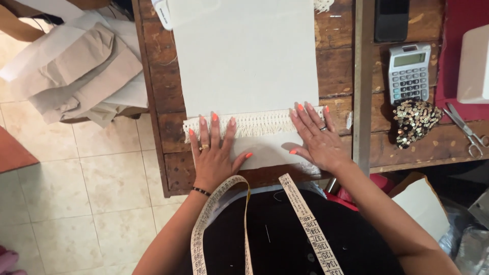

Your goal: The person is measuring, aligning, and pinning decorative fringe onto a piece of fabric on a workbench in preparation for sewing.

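A pale cream cloth (244,56) lies flat on a dark wooden table (336,71). A band of cream fringe trim (260,122) runs across the cloth near its front end. My left hand (214,153) rests flat on the cloth, fingers spread, fingertips on the fringe's left part. My right hand (316,137) presses flat on the fringe's right end. Both hands hold nothing. A measuring tape (305,214) hangs around my neck over a black top.
A long wooden ruler (362,81) lies along the table right of the cloth. Beyond it sit a calculator (409,73), a dark phone (391,19), a sequinned piece (415,121) and scissors (466,130). Folded beige fabric (81,71) is piled at the left over tiled floor.
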